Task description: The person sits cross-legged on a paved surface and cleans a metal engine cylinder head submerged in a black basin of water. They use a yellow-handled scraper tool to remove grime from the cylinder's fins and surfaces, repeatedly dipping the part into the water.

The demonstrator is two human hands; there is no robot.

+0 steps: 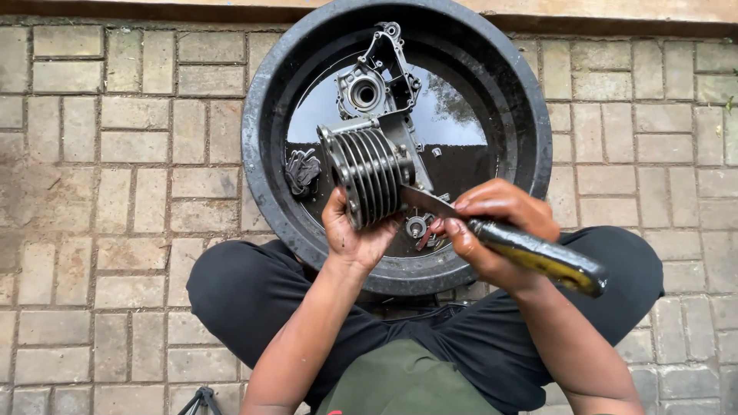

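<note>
While left hand (355, 234) grips ribbed metal cylinder (367, 173), right hand (492, 223) fingers clasp yellow-handled knife (530, 253).

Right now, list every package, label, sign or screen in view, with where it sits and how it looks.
None in view: no package, label, sign or screen.
Only bare items show: a finned grey metal engine part in the left hand, a knife with a black and yellow handle in the right hand, and a round black basin of dark liquid on brick paving.
</note>
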